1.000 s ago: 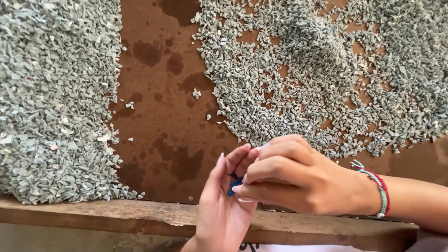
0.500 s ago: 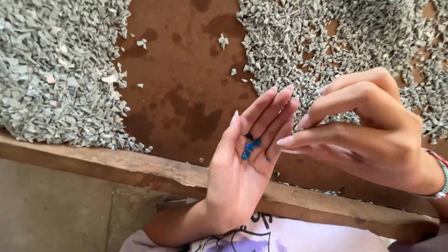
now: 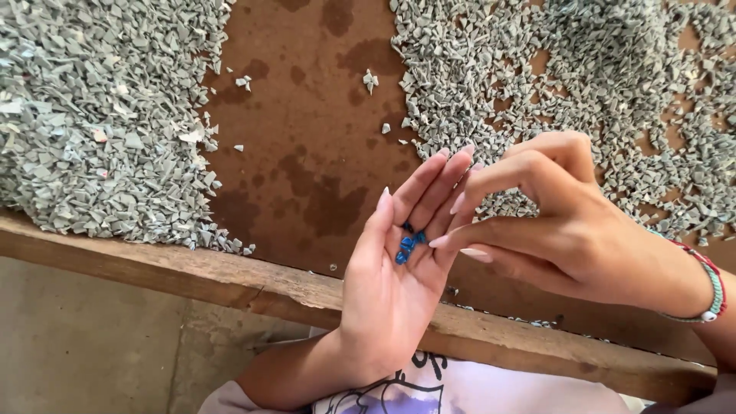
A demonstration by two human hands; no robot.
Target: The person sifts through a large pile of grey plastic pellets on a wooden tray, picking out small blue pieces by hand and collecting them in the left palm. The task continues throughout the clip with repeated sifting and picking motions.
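My left hand (image 3: pixel 395 284) is held palm up over the table's wooden front edge, fingers together and slightly cupped. Several small blue plastic chips (image 3: pixel 407 245) lie in the hollow at the base of its fingers. My right hand (image 3: pixel 571 226) hovers just right of it, fingers curled, thumb and fingertips almost touching the left fingers. It holds nothing that I can see. A beaded bracelet (image 3: pixel 709 291) circles the right wrist.
A brown stained tabletop (image 3: pixel 307 138) carries two spreads of grey plastic flakes, a dense heap at the left (image 3: pixel 100 115) and a thinner scatter at the right (image 3: pixel 598 77). A wooden rail (image 3: pixel 192 268) forms the near edge, with concrete floor (image 3: pixel 77 345) below.
The left hand has turned and opened palm up, showing the blue chips. The right hand lifted off it and shifted right. The view moved slightly along the table.
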